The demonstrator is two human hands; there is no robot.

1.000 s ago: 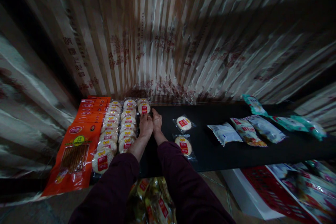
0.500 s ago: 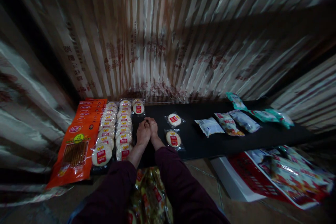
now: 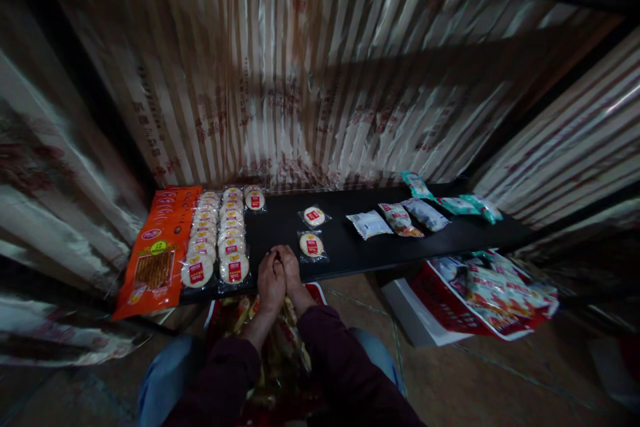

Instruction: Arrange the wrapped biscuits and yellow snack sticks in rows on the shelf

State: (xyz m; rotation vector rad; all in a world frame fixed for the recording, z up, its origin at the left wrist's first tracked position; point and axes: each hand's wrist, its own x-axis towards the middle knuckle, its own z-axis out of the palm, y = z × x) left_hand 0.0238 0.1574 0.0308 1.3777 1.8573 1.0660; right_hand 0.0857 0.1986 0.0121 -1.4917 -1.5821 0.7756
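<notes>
My left hand point(image 3: 271, 280) and my right hand point(image 3: 290, 270) are pressed together at the front edge of the black shelf point(image 3: 350, 257), fingers bent inward. Whatever lies between them, if anything, is hidden. Left of them, round white crackers in clear wrappers point(image 3: 235, 268) overlap in two columns, with one wrapped cracker point(image 3: 255, 200) at the back starting a third. Two more wrapped crackers, one behind point(image 3: 315, 215) and one in front point(image 3: 312, 245), lie to the right of my hands. Orange packets point(image 3: 155, 270) overlap at the shelf's left end.
Further right on the shelf lie white and printed packets point(image 3: 370, 224) and green packets point(image 3: 416, 185). A red box of snack bags point(image 3: 435, 293) stands below at right. Gold-wrapped items point(image 3: 273, 353) fill a container under my arms. Striped sheeting point(image 3: 300, 113) hangs behind.
The view has shifted, showing more of the floor, my knees and the containers. My hands have come back from over the shelf to its front edge, still together.
</notes>
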